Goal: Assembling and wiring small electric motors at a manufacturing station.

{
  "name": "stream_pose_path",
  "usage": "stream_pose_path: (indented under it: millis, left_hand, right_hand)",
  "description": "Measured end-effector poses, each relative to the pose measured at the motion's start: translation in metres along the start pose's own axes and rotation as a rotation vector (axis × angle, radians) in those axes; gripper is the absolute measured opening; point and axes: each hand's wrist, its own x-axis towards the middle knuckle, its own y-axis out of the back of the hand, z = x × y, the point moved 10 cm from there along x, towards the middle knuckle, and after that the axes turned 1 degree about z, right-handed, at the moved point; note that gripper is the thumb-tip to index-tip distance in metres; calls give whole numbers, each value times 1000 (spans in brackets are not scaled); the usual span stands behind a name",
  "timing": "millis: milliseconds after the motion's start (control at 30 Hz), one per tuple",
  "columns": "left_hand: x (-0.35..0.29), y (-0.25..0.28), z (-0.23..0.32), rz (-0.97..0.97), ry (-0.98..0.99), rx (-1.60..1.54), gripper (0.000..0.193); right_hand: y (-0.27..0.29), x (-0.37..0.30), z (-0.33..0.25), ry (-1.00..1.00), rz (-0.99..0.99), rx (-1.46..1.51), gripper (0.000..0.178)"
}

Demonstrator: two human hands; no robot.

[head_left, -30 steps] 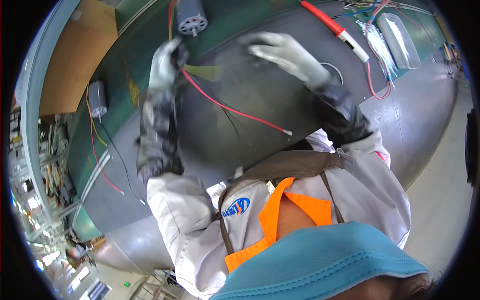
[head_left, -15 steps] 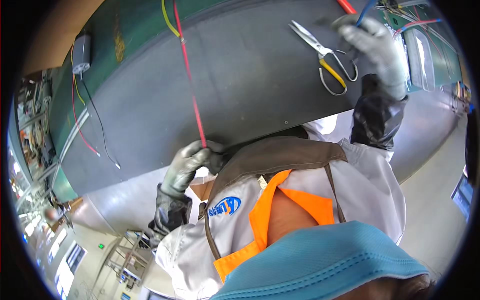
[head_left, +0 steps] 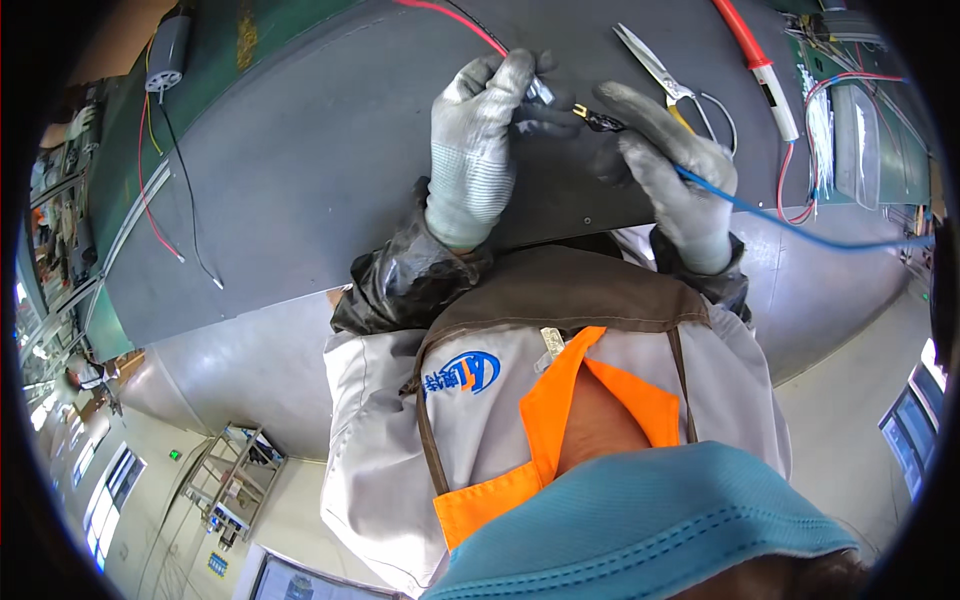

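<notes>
My left hand (head_left: 478, 135), in a grey-white knit glove, pinches a red wire (head_left: 450, 14) and a black wire (head_left: 475, 22). Their pale terminal ends (head_left: 541, 92) stick out past the fingertips. Facing them, my gloved right hand (head_left: 685, 185) grips a blue cable (head_left: 800, 232) behind a black-wrapped lead end (head_left: 604, 123) with a small brass-coloured fork tip. A narrow gap separates this tip from the terminals. Scissors (head_left: 655, 72) with a partly yellow handle lie just beyond my right hand.
A red and white stick-shaped tool (head_left: 762, 72) lies to the right, beside a clear tray (head_left: 857, 145) and a bundle of thin white strips (head_left: 817, 140). At far left sits a grey cylindrical motor (head_left: 168, 55) with trailing wires. The dark mat (head_left: 300, 160) covers the table.
My left hand has moved up from the table's front edge, with the wires. My right hand has come inward from the far right, bringing the blue cable's end close to them.
</notes>
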Motion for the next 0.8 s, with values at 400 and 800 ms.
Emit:
stream_pose_path:
  millis: [400, 800]
  left_hand:
    - [4, -17, -5, 90, -36, 20, 38]
    - [4, -17, -21, -26, -55, -107, 28]
  right_hand:
    - [-4, -6, -3, 234, 177, -307, 41]
    - [2, 3, 27, 140, 284, -153, 44]
